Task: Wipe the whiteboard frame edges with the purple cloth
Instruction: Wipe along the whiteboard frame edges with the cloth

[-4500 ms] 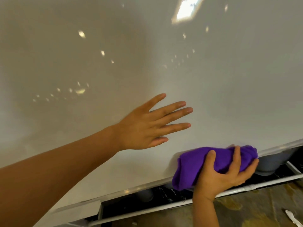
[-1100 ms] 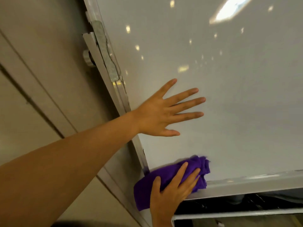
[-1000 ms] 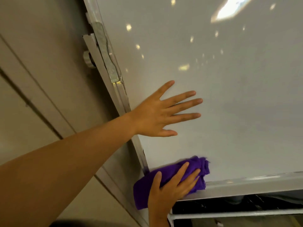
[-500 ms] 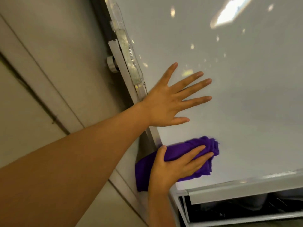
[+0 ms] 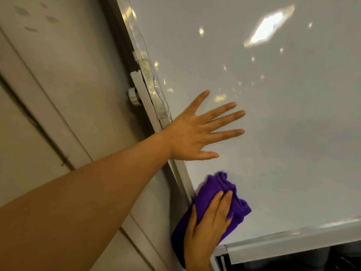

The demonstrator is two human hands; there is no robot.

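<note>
The whiteboard (image 5: 273,114) fills the right of the head view, with a silver frame: its left edge (image 5: 180,173) runs diagonally and its bottom edge (image 5: 283,245) lies at the lower right. My right hand (image 5: 207,231) presses the bunched purple cloth (image 5: 216,192) against the left frame edge, just above the bottom left corner. My left hand (image 5: 191,132) lies flat on the board beside the left edge, fingers spread, holding nothing.
A metal bracket (image 5: 154,92) and a round knob (image 5: 133,95) sit on the left frame edge above my left hand. A beige wall (image 5: 58,85) stands to the left. Below the bottom edge lies a dark gap (image 5: 293,265).
My right hand slid the cloth left along the bottom edge to the corner, then turned it upward onto the left edge. My left hand stayed flat on the board.
</note>
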